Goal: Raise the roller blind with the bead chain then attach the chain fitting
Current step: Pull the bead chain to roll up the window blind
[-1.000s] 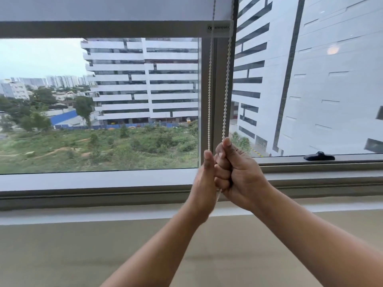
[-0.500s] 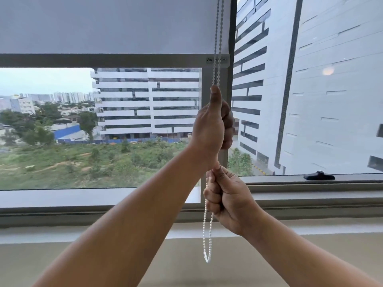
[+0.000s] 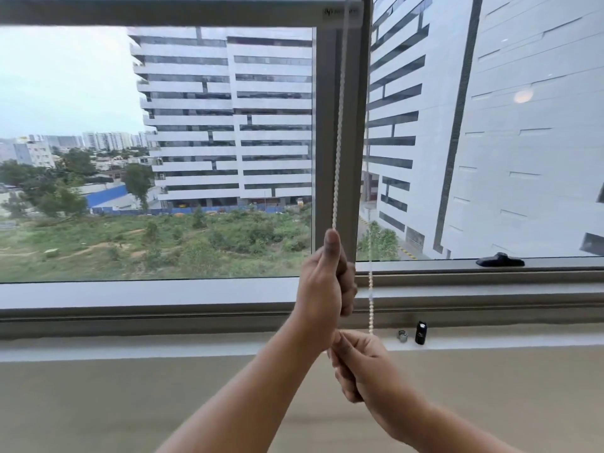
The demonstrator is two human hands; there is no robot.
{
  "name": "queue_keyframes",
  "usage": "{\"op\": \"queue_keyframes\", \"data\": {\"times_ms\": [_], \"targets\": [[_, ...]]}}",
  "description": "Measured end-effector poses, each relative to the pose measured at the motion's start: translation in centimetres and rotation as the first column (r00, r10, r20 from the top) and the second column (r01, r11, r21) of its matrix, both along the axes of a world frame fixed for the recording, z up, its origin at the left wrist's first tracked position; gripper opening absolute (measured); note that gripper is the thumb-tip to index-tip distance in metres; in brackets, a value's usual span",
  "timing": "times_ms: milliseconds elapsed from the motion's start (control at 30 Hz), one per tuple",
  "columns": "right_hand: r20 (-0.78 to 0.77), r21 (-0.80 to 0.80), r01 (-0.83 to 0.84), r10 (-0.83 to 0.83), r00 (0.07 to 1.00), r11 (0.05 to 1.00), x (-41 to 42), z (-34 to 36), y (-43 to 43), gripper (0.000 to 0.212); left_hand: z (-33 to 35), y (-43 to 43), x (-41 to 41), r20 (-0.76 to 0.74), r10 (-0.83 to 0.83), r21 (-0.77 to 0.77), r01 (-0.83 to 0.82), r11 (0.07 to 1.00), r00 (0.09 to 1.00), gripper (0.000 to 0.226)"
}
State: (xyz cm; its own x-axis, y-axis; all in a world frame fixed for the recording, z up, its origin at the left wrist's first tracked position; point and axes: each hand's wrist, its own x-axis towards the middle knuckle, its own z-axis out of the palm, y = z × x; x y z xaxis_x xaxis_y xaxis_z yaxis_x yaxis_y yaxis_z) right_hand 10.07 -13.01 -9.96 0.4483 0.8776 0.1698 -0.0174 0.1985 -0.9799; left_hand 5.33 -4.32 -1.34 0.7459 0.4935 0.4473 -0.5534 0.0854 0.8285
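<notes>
A white bead chain (image 3: pixel 340 119) hangs in two strands in front of the grey window post. My left hand (image 3: pixel 327 282) is fisted around the left strand at sill height, thumb pointing up along it. Below it, my right hand (image 3: pixel 362 364) pinches the lower end of the right strand (image 3: pixel 371 289). The roller blind's grey bottom bar (image 3: pixel 163 13) lies across the very top of the view. On the sill to the right stand a small black fitting (image 3: pixel 420 332) and a small metal ring (image 3: pixel 402 335).
A black window handle (image 3: pixel 500 259) sits on the right pane's lower frame. The grey window frame (image 3: pixel 147 313) and a pale ledge (image 3: pixel 130 349) run across below the glass. A beige wall lies beneath.
My left hand has come down with the chain from mid-window to sill height. The right hand has dropped lower. The blind's bottom bar now sits higher in view, and the sill fittings have appeared.
</notes>
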Motion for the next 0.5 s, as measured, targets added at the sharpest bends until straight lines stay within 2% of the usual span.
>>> {"op": "queue_keyframes", "data": {"times_ms": [67,133,233,300,333,400,467,500], "targets": [[0.218,-0.108,0.039,-0.015,0.976,0.993,0.6,-1.1,-0.6,0.042,-2.1,0.0,-0.3,-0.05,0.011,-0.041,-0.013,0.999,0.999,0.05],[0.419,-0.11,0.091,-0.037,0.907,0.99,1.5,-0.9,-1.0,0.045,-3.0,0.0,-0.4,-0.066,0.02,-0.075,-0.025,0.997,0.998,0.049],[0.655,0.0,0.176,-0.133,0.744,0.984,3.1,0.8,-1.2,0.025,-3.1,0.0,-0.5,-0.037,0.021,-0.112,-0.026,0.993,0.999,0.049],[0.751,-0.012,0.19,-0.117,0.65,0.982,3.9,2.2,-0.9,0.014,-3.1,0.2,-0.7,-0.034,0.052,-0.106,-0.055,0.993,0.998,0.051],[0.768,-0.03,0.182,-0.094,0.634,0.983,4.1,2.9,-0.7,0.019,-3.1,0.2,-0.8,-0.031,0.064,-0.103,-0.067,0.992,0.997,0.051],[0.732,-0.019,0.155,-0.092,0.675,0.988,4.5,4.7,-0.2,0.027,-3.1,0.3,-1.0,-0.02,0.069,-0.1,-0.07,0.992,0.997,0.05],[0.6,0.059,0.166,-0.168,0.782,0.984,4.7,7.6,0.5,0.024,-3.0,0.1,-1.1,-0.017,0.06,-0.1,-0.061,0.993,0.998,0.05],[0.488,0.09,0.169,-0.192,0.852,0.981,4.6,9.3,0.9,0.019,-3.0,-0.1,-1.1,-0.022,0.06,-0.095,-0.062,0.994,0.998,0.051]]}}
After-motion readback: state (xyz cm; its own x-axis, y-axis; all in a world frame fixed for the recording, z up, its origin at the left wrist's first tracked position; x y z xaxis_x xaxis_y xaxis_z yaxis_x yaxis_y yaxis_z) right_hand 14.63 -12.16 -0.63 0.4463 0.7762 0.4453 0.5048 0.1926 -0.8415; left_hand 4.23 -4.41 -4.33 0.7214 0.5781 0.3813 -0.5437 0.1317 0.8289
